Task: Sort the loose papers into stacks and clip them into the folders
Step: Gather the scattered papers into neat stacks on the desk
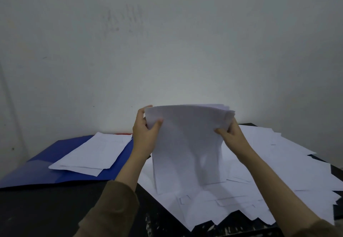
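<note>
Now the left hand (146, 134) and right hand (232, 134) clamp an upright sheaf of white paper (187, 144) above the scattered white sheets (278, 171); left of that sheaf, one small stack (92, 153) lies unclipped on the open blue folder (55, 155). Judging by this, sorting is early on the black bench (46, 209).

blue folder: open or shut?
Cannot tell. The blue folder lies flat on the table with a small paper stack on it, but no hinge, clip or second cover shows.
</note>
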